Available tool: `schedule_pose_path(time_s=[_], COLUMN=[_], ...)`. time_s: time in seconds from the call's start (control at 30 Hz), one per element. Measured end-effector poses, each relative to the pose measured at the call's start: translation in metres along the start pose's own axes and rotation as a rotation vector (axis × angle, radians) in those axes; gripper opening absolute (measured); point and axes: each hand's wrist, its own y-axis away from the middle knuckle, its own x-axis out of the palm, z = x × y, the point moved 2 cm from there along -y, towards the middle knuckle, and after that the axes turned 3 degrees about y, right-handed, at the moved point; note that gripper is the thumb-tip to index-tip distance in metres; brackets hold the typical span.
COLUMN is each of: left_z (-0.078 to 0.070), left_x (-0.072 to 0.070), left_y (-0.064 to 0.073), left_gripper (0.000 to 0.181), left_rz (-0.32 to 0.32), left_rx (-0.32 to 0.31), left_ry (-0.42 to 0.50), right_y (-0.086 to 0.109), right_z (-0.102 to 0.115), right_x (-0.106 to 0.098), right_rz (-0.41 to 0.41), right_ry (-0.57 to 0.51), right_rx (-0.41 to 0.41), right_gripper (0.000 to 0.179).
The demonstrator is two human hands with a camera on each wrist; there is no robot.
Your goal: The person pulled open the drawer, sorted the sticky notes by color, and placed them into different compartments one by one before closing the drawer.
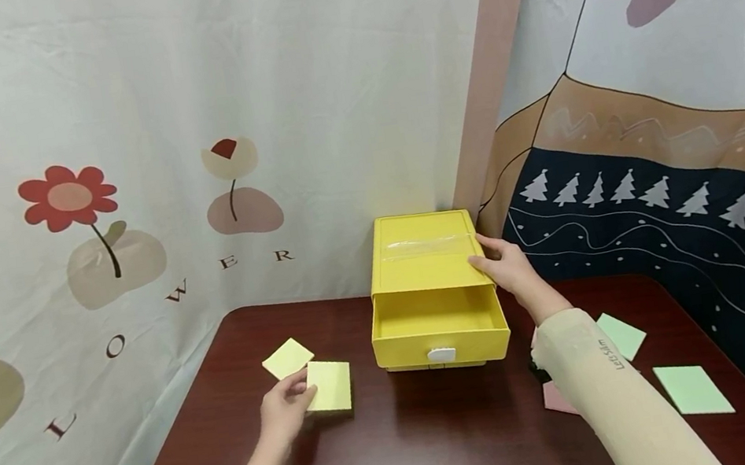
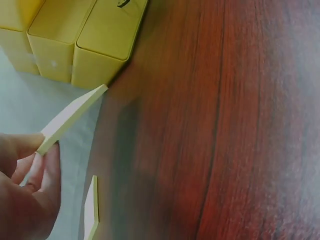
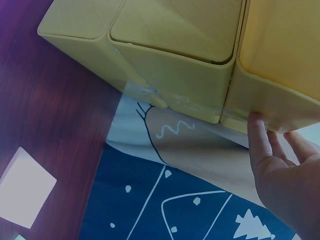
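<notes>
My left hand [image 1: 283,408] pinches a pale yellow sticky note pad [image 1: 330,386] between thumb and fingers, raised over the table. Another yellow pad [image 1: 288,358] lies behind it on the tabletop. At the back stands a yellow drawer box [image 1: 427,250] with clear tape across its top. Its upper drawer [image 1: 399,349] is pulled out, with a white knob [image 1: 441,355] on the front and nothing visible inside. My right hand [image 1: 509,267] rests against the right side of the box near the top edge. In the right wrist view, fairly straight fingers [image 3: 257,132] touch that side.
Two light green pads [image 1: 693,388] [image 1: 621,336] lie at the right of the dark red-brown table [image 1: 446,452]. A pink pad [image 1: 557,399] is partly hidden by my right sleeve. Printed curtains [image 1: 299,116] hang close behind the table and along its right side.
</notes>
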Motion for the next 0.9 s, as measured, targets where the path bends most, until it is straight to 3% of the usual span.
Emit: schedule_pose_path(time_s=[0.4,0.67,0.73,0.9], left_z=[-0.018,-0.042,-0.051,-0.085], left_x=[0.002,0.005,0.006,0.008], left_y=[0.002,0.005,0.007,0.022], left_gripper=[0.038,0.04,0.038,0.033], left_rz=[-0.08,-0.111,-0.132,-0.18], left_rx=[0.08,0.111,0.156,0.379], left_ry=[0.168,0.258,0.279,0.252], right_y=[0.0,0.001,0.0,-0.001], right_z=[-0.001,0.002,0.0,-0.001], right_x=[0.0,0.0,0.0,0.0], right_rz=[0.002,-0.008,-0.002,-0.002], right_ry=[-0.012,-0.004,-0.014,-0.008], right_rx=[0.003,0.004,0.01,0.007], right_gripper=[0.061,0.062,0.062,0.062])
